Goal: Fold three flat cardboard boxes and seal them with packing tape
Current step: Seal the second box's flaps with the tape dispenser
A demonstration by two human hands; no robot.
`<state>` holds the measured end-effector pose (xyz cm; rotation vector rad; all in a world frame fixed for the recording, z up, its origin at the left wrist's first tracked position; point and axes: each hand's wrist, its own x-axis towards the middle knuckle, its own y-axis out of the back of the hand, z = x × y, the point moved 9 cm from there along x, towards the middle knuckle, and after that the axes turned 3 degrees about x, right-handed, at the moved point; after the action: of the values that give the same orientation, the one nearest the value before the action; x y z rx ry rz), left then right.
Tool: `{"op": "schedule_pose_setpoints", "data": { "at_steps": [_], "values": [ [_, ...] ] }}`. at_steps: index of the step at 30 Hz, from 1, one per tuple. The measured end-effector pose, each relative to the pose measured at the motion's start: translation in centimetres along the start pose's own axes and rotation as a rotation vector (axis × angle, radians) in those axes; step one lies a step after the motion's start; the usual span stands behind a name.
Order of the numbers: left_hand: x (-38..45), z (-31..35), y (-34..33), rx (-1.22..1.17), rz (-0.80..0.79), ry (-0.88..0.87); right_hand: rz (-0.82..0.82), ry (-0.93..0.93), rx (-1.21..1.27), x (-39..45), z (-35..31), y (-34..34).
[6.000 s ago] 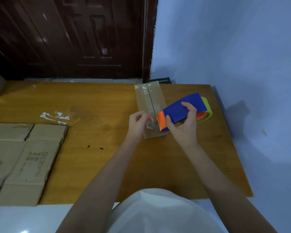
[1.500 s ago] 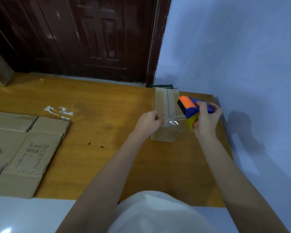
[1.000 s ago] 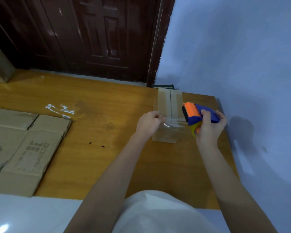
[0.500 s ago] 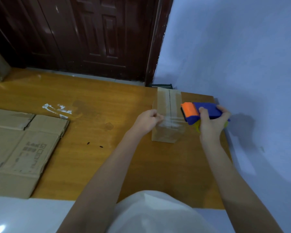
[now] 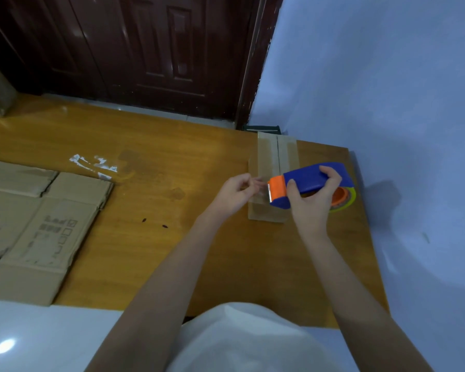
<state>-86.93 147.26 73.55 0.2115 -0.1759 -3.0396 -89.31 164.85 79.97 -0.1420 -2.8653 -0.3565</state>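
The right hand (image 5: 313, 208) grips the tape dispenser (image 5: 310, 183) over the box (image 5: 269, 162), while the left hand (image 5: 235, 194) pinches the tape end to pull a strip

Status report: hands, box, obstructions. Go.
Right hand grips tape dispenser over the small box. Left hand pinches the tape end at the dispenser's blade. Flat cardboard waits far left; nothing blocking.
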Motion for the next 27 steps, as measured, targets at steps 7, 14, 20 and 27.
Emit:
{"op": "schedule_pose_setpoints", "data": {
  "at_steps": [7, 14, 20, 27],
  "values": [
    [0.1, -0.6, 0.6, 0.080, 0.023, -0.050, -0.032, 0.042, -0.038, -0.2, -0.3, -0.7],
    [0.5, -0.4, 0.8, 0.213, 0.087, -0.112, -0.056, 0.052, -0.092, 0.0, 0.1, -1.0],
    [0.2, -2.1, 0.6, 0.186, 0.103, -0.033, -0.075, 0.058, -0.171, 0.0, 0.5, -0.9],
    [-0.2, -2.9, 0.8, 0.315, 0.118, 0.107, -0.114, 0.242, -0.394, -0.6, -1.6, -2.4]
  ]
}}
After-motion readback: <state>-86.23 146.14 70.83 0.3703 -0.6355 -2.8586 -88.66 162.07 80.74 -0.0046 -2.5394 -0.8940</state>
